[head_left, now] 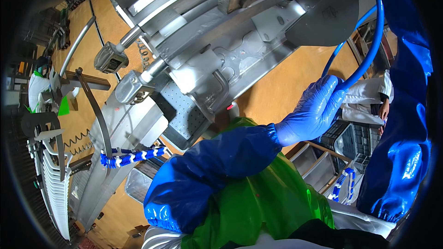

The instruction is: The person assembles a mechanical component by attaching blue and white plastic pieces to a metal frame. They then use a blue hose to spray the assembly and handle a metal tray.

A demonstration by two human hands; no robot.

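Observation:
My left hand (314,109), in a blue glove, reaches across in front of my green apron (258,193) and is closed around a thick blue hose (369,60). From the hand the hose curves up to the top right, and more of it loops down behind. My left forearm wears a shiny blue sleeve cover (207,170). My right arm, in a like blue sleeve (406,124), is raised along the right edge. Its hand lies outside the picture. Beyond my left hand stands a large steel machine (240,55) with a dark rounded plate (323,9).
A grey perforated tray (184,122) sits under the machine. Blue-and-white beaded loops (134,157) hang at left by a curved metal arm (94,110). A person in white (369,92) stands at right near dark crates (350,143). Another person (38,87) is far left. The floor (272,83) is orange-brown.

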